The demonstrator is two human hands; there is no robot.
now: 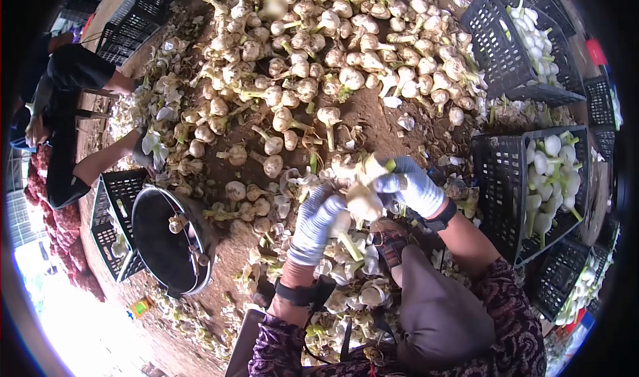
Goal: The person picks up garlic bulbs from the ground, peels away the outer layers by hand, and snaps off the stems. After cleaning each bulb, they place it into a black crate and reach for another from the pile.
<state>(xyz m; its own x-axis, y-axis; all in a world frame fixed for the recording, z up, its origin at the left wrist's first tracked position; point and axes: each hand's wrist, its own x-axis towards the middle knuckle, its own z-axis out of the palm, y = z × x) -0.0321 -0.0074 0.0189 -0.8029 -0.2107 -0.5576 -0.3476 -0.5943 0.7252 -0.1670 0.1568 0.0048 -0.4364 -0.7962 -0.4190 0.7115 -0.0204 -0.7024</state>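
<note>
- We see the bulb (364,204) out in front of our lap, above the litter, with the fingers of both hands around it.
- Our left hand (314,225) and right hand (414,188), both gloved, seem to pinch it from opposite sides; blur hides the exact fingertip contact.
- We judge that it could slip if one grip loosens, since loose skin may slide under gloved fingers.
- A drop would probably land among the skins (319,334) or by our shoe (386,242), where pale scraps could hide it.
- A second bulb (341,225) hangs just beside our left fingers; we cannot tell whether they hold it, and a twist might knock it.
- Ahead, brown floor (374,117) shows between us and the heap (299,44), giving our hands some room forward.
- The crate's (494,197) near wall bounds our right side, and our knee (442,334) sits below that forearm.
- Leftward, the bucket (152,244) stands well apart from our wrist; its rim could catch a wide swing.
</note>
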